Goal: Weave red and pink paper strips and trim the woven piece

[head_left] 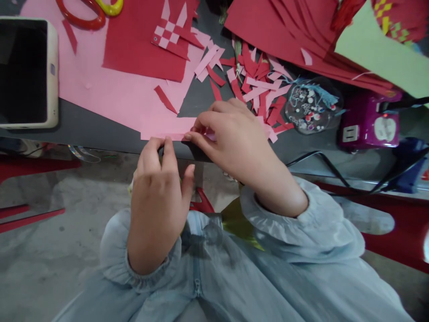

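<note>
A folded pink paper strip (156, 129) lies along the near edge of the dark table, with a crease running its length. My left hand (156, 197) touches its near edge with the fingertips, thumb apart, gripping nothing. Over the strip's right part, my right hand (234, 134) has thumb and fingers pinched on the paper and hides that end. A larger pink sheet (90, 85) lies beyond, partly under a red paper sheet (134, 44). On the red sheet rests a pink-and-red checkered woven paper piece (167, 33) with loose strip ends.
Red and pink paper scraps (254, 80) are piled behind my right hand. To the right are a clear dish of beads (311, 107) and a purple device (370, 118) with a cord. A phone (25, 71) and red-handled scissors (83, 20) lie left.
</note>
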{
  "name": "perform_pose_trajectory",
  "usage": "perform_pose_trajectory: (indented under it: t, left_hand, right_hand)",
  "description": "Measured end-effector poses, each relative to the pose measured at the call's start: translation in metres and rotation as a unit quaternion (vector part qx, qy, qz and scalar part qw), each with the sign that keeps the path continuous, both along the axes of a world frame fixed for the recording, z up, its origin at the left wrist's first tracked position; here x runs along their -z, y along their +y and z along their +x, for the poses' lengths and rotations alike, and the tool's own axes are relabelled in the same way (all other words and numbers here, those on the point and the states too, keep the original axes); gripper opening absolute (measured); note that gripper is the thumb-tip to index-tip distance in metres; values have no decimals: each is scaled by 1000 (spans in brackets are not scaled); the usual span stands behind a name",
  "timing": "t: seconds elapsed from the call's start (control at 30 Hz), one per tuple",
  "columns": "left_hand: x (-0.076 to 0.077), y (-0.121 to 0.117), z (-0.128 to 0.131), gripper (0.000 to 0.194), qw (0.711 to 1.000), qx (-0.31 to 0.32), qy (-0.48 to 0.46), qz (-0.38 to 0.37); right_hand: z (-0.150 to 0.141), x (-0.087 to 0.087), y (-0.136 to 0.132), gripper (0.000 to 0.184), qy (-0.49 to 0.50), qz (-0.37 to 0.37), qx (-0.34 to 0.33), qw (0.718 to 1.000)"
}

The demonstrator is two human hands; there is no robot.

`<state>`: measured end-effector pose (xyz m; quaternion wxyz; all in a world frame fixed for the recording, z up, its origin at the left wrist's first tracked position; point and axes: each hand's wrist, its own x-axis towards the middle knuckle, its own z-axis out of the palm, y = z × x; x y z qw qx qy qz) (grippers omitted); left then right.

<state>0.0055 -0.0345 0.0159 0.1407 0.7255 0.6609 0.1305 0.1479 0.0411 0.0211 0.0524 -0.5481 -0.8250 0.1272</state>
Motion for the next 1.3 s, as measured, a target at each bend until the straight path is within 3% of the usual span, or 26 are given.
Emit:
perform_pose_trajectory:
  t: [0.47,1.3]
  left_hand:
    - [-2,2,0,50,1000,-7,4,-15]
    - [-5,2,2,43,999,-1,37,-28]
  right_hand:
    - [1,6,7,19,46,-31,-17,998]
    - [10,1,4,24,13,-26,6,1000]
